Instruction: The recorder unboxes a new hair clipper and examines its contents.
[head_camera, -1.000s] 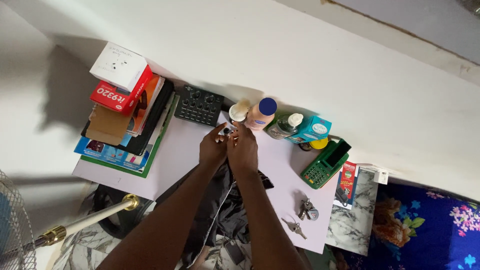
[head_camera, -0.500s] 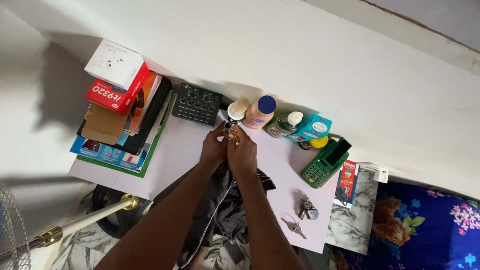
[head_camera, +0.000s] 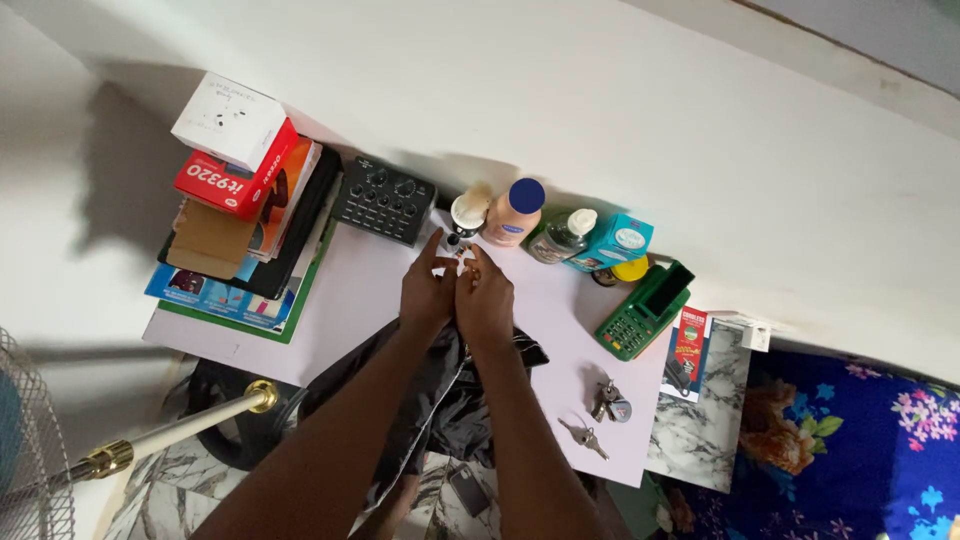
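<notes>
My left hand (head_camera: 427, 290) and my right hand (head_camera: 486, 296) meet over the white table (head_camera: 350, 290), fingertips pinched together on a small dark and silver object (head_camera: 454, 243). It is too small to identify. Just beyond it stand a cream-capped bottle (head_camera: 467, 212) and a peach bottle with a blue cap (head_camera: 511, 212). A black garment (head_camera: 440, 400) lies under my forearms at the table's near edge.
A stack of books and boxes (head_camera: 245, 215) sits at the left, a black knobbed audio box (head_camera: 383, 200) behind. To the right are a clear bottle (head_camera: 561, 236), a teal box (head_camera: 618, 243), a green card terminal (head_camera: 643, 312) and keys (head_camera: 600, 412). A fan pole (head_camera: 180, 430) stands lower left.
Both hands stayed together on the small object, shifting slightly; the fingers reworked their grip. The view drifted a little.
</notes>
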